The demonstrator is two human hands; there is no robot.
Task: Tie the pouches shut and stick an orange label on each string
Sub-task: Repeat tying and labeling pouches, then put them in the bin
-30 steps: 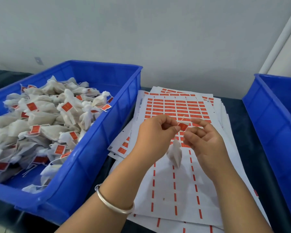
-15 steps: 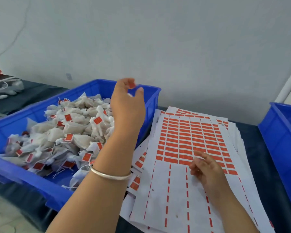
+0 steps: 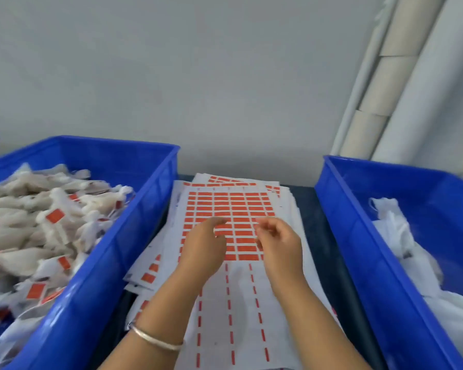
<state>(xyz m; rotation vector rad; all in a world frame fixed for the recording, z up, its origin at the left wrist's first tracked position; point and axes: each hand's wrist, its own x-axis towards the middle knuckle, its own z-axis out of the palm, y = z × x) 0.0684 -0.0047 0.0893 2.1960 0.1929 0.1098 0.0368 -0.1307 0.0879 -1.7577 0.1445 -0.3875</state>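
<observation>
Since half a second ago the left hand [image 3: 203, 247] has come back from over the left bin [image 3: 134, 217] and now hangs above the label sheet [image 3: 233, 303], beside the right hand [image 3: 278, 244].

Head view, taking the label sheet as landmark: both hands hover over its block of orange labels [image 3: 230, 206], the rows nearest the person partly hidden beneath them. The left hand's fingers are loosely curled with nothing seen in them. The right hand's fingers are bent toward the thumb; motion blur hides whether they pinch a label, so I cannot tell. A silver bangle [image 3: 155, 340] circles the left wrist.

Left of the sheet, the left bin holds a heap of tied pouches [image 3: 38, 236] bearing orange labels, cut off by the picture's edge and blurred. Right of the sheet, the right bin [image 3: 358, 249] holds white material [image 3: 401, 236], too blurred to make out. More sheets lie stacked under the landmark on the dark desk [image 3: 313, 222]. Pale pipes [image 3: 385, 89] stand behind the right bin.
</observation>
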